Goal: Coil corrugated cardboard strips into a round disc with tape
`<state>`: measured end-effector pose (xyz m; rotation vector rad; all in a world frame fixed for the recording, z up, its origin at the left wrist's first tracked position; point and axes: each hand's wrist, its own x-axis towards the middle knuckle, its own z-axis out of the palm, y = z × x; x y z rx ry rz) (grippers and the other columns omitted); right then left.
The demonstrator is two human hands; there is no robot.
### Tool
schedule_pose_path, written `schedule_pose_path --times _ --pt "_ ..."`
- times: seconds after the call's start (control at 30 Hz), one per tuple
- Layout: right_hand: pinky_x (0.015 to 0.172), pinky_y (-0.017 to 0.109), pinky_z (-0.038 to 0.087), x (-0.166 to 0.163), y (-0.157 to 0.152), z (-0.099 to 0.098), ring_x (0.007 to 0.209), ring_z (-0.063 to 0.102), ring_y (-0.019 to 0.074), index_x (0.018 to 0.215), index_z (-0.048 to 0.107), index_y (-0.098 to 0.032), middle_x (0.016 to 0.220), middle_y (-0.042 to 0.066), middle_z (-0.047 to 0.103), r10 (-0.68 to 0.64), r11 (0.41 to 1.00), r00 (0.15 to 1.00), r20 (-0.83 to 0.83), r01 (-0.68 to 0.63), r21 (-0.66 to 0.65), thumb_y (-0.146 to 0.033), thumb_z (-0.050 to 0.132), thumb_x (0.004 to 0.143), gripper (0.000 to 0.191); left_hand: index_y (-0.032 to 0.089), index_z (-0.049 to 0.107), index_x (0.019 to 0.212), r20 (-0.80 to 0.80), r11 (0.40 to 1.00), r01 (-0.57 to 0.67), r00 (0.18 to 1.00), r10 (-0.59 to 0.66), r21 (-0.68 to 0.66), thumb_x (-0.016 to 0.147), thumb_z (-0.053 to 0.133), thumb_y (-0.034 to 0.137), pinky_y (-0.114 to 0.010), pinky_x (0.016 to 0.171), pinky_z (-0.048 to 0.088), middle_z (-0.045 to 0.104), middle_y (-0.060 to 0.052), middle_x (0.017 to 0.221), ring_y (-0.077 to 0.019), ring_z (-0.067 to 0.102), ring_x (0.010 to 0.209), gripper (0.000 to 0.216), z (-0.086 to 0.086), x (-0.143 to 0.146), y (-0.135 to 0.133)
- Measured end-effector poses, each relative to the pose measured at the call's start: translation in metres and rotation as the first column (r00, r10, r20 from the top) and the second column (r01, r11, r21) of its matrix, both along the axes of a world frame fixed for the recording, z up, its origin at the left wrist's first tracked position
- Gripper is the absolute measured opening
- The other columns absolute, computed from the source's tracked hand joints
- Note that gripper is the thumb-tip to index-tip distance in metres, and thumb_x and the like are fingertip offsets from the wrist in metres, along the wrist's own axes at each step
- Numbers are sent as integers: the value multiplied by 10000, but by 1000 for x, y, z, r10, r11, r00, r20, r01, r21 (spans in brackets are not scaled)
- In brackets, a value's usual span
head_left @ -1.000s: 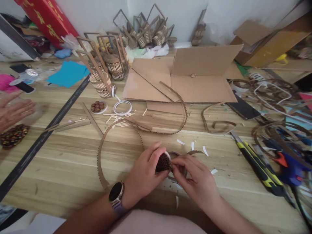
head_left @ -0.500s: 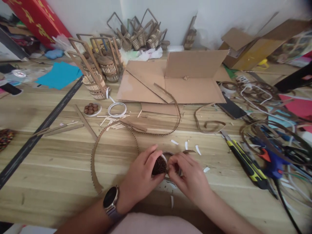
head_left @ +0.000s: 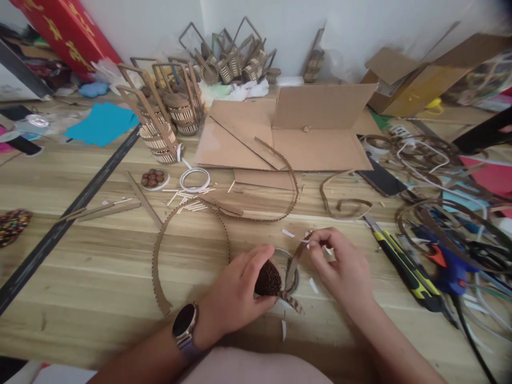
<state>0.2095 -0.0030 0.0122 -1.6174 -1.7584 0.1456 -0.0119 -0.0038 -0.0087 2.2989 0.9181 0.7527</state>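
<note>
My left hand (head_left: pixel 232 285), a watch on its wrist, is curled around a dark brown roll of tightly coiled corrugated cardboard (head_left: pixel 268 279). A short ridged tail (head_left: pixel 293 303) of cardboard sticks out from the roll's right side. Between thumb and forefinger my right hand (head_left: pixel 340 261) pinches the upper end of a narrow brown cardboard strip (head_left: pixel 295 261); a bit of white shows at the fingertips. The strip's lower end comes down close to the roll. Behind both, partly hidden, lies a greyish ring (head_left: pixel 296 278) on the table.
A long curved corrugated strip (head_left: pixel 155 266) lies to the left. Further back are a white tape ring (head_left: pixel 194 180), small sticks, a dish of brown balls (head_left: pixel 154 179) and miniature baskets (head_left: pixel 158 143). On the right lie a utility knife (head_left: pixel 406 266) and a blue glue gun (head_left: pixel 450 272).
My right hand has moved right and up, away from the roll, drawing the strip's end with it. The ridged tail now shows beside the roll. My left hand stays around the roll.
</note>
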Motion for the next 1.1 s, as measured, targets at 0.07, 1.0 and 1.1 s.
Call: schedule_pose_path --times 0.07,1.0,1.1 --pt "535 273 406 6 4 -1 567 536 158 782 539 -237 664 -16 593 -98 994 995 -22 99 39 -185 537 845 81 219 235 1448 2 999 -21 1000 21 -32 751 711 97 -465 1055 463 522 -154 1410 -303 521 1284 854 0 -1 1" --pt "720 377 456 22 5 -13 728 616 220 832 606 -242 729 15 644 -211 965 971 -110 225 134 -225 504 891 119 234 353 1358 102 989 -59 992 74 -135 787 717 165 -508 1079 424 503 -162 1417 -316 483 1323 680 5 -4 5" --pt "778 405 449 20 7 -12 791 627 237 848 622 -246 778 28 670 -201 972 977 -78 209 112 -250 484 910 152 234 356 1352 107 989 -63 991 78 -136 793 721 178 -506 1080 422 503 -163 1415 -314 486 1318 670 5 -5 5"
